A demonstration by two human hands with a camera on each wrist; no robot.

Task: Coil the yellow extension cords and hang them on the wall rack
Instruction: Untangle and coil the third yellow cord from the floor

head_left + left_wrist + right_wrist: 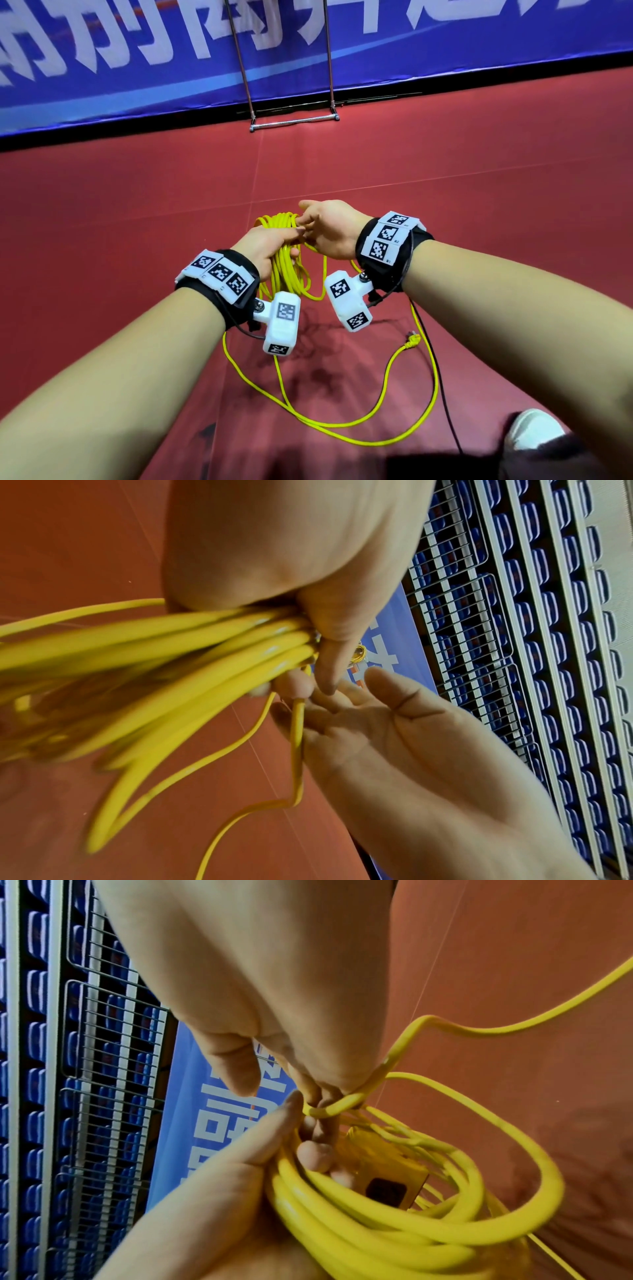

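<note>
The yellow cord coil (pixel 286 263) hangs from my left hand (pixel 274 243), whose fingers curl round the bunched loops (pixel 171 653). My right hand (pixel 310 222) is right beside it with its palm (pixel 411 745) open. One strand (pixel 337 1108) lies across the right fingers and trails off. The loose rest of the cord (pixel 342 428) curves over the red floor, its plug end (pixel 412 341) lying to the right. The wire grid rack (pixel 103 1047) stands against the blue banner; only its metal foot bar (pixel 294 120) shows in the head view.
A blue banner (pixel 137 68) runs along the far edge of the red floor (pixel 137 205). A thin black cable (pixel 442 377) drops from my right wrist toward my shoe (pixel 531 431). Rows of blue seats (pixel 565 669) rise behind the rack.
</note>
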